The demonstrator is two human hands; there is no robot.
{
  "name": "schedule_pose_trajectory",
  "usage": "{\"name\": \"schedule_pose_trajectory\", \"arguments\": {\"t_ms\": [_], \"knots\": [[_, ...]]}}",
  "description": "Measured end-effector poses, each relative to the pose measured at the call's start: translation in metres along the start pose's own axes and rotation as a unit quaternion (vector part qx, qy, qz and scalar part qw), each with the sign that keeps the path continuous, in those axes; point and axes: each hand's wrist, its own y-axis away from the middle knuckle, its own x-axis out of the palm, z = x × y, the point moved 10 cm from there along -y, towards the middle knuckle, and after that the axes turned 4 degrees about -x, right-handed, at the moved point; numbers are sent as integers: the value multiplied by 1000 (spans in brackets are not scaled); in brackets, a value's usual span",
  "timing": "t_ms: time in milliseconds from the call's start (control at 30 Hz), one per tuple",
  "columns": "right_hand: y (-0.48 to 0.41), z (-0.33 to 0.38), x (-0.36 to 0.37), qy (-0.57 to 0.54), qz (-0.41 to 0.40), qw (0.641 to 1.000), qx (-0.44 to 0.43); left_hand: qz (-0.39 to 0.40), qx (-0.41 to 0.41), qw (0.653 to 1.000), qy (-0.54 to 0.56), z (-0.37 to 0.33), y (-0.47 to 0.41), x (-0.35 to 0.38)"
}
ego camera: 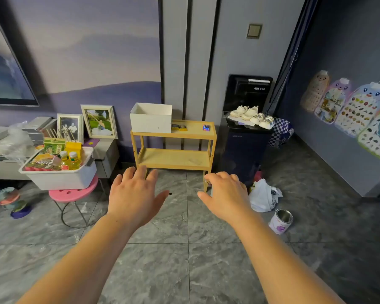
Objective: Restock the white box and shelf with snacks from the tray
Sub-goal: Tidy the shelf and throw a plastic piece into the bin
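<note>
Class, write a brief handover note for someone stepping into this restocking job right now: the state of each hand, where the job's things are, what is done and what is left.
Left hand and right hand: both open, empty, held out over the floor.
Tray full of snacks sits on the pink stool, left of the shelf.
White box stands on the shelf's top left; what shows of its inside looks empty.
Top tier holds a few small packets; lower tier bare.
Done: little or nothing. Left: move snacks from tray into box and shelf.
</note>
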Motion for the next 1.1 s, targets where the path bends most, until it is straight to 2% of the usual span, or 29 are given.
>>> {"name": "schedule_pose_trajectory", "arguments": {"t_ms": [500,800,1100], "knots": [[-135,17,4,33,-18,998,55,-39,71,997,20,42,-149,17],[-201,12,26,29,7,997,65,0,71,997,22,54,-213,47],[-282,-17,40,25,21,999,23,-1,41,999,16,37,-287,64]]}}
